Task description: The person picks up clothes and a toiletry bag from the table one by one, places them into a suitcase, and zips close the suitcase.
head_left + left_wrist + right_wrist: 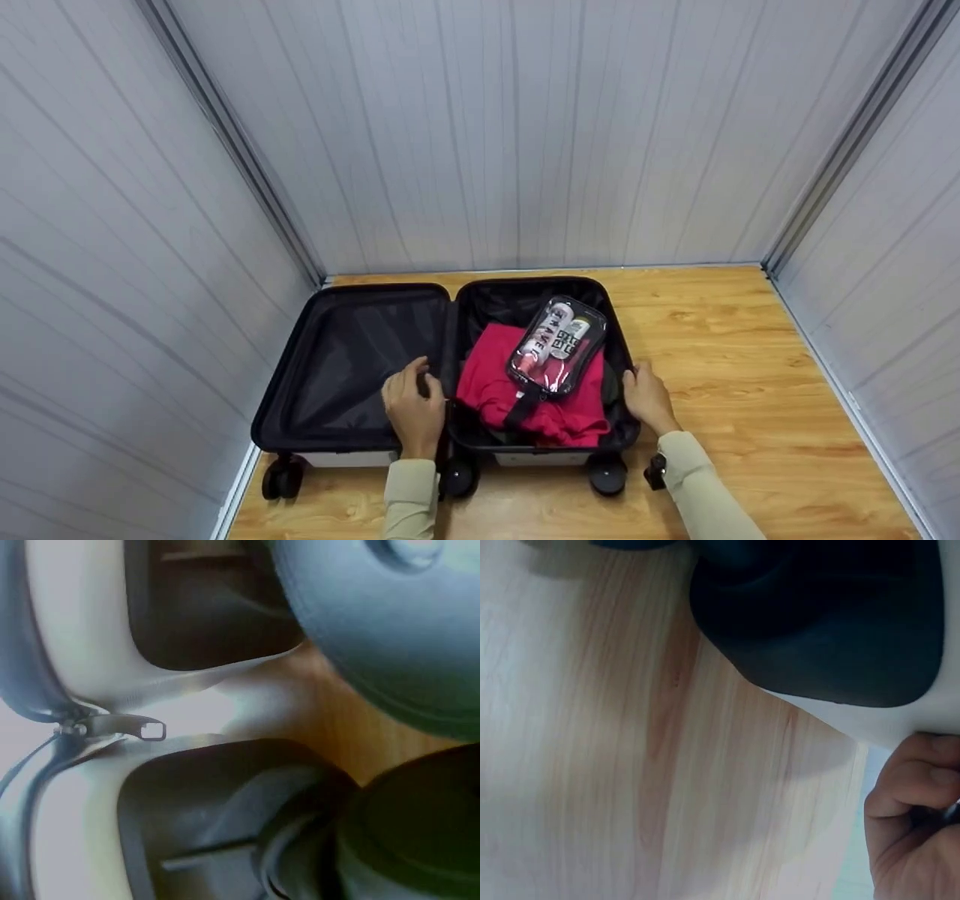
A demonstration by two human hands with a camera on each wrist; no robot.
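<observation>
An open suitcase [352, 360] lies flat on the floor, its two black-lined halves spread side by side. Folded red clothing [484, 375] fills much of the right half. On top rests a clear pouch [559, 345] with black edges, holding bottles. My left hand [414, 409] is over the inner edge of the left half, fingers loosely bent, with nothing visible in them. A zipper pull [124, 726] shows between the halves in the left wrist view. My right hand [649, 397] grips the right half's outer rim; its curled fingers [922, 772] meet the white shell.
Black wheels [607, 474] stick out from the suitcase's near side. Wooden floor [750, 390] extends to the right. A pale panel wall [525, 135] stands behind, with side walls at left and right.
</observation>
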